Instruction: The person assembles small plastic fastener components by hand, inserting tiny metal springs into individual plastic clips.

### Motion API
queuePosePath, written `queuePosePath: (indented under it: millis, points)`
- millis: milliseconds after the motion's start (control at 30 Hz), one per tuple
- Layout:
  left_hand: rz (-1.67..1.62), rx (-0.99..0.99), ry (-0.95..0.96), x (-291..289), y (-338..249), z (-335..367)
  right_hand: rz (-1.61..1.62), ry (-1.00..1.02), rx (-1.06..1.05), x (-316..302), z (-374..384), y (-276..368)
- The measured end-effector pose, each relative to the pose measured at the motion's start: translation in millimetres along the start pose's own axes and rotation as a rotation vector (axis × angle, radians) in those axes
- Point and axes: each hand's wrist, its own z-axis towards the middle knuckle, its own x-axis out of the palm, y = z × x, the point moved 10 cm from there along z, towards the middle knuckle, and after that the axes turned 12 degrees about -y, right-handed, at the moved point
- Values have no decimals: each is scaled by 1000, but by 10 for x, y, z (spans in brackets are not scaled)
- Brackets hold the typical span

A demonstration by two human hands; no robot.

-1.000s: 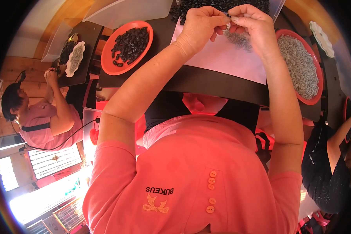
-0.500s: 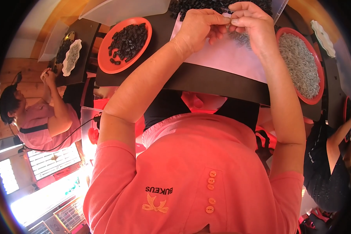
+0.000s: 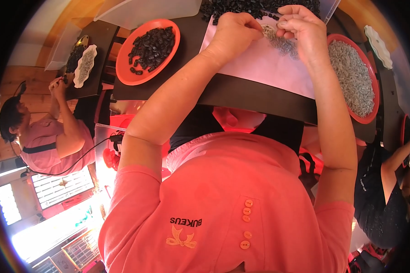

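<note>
My left hand [image 3: 237,35] is over the left part of a pale pink sheet, its fingers bent together and pointing at a small heap of clear and silvery pieces [image 3: 284,45]. Its fingertips are partly hidden, and whatever they pinch is too small to make out. To the right, my right hand [image 3: 307,36] hovers above the same heap, thumb and fingers curled together at the tips. Anything between them cannot be made out. Beyond both hands lies a pile of small black pieces [image 3: 241,6] along the sheet's far edge. The pink sheet [image 3: 273,75] covers part of the dark table.
An orange-red bowl [image 3: 121,68] of black pieces sits at left, and another orange-red bowl [image 3: 374,98] of small clear-grey pieces at right. A translucent bin [image 3: 146,11] stands far left. One person [image 3: 61,136] works at left, another [image 3: 382,191] at right.
The hands, which met at the fingertips, have moved apart. My left hand has shifted slightly down and left, the right slightly rightward. The silvery heap between them shows more fully.
</note>
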Motion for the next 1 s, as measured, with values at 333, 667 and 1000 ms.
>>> queuePosePath:
  millis: [333, 667, 1000]
  points:
    - [659, 382, -149, -203, -60, 225, 2, 105, -108, -34, 54, 14]
    - [850, 574, -97, -25, -149, 256, -14, 108, -136, -36, 48, 41]
    - [681, 593, -24, 32, -115, 174, -19, 80, -113, -30, 37, 59]
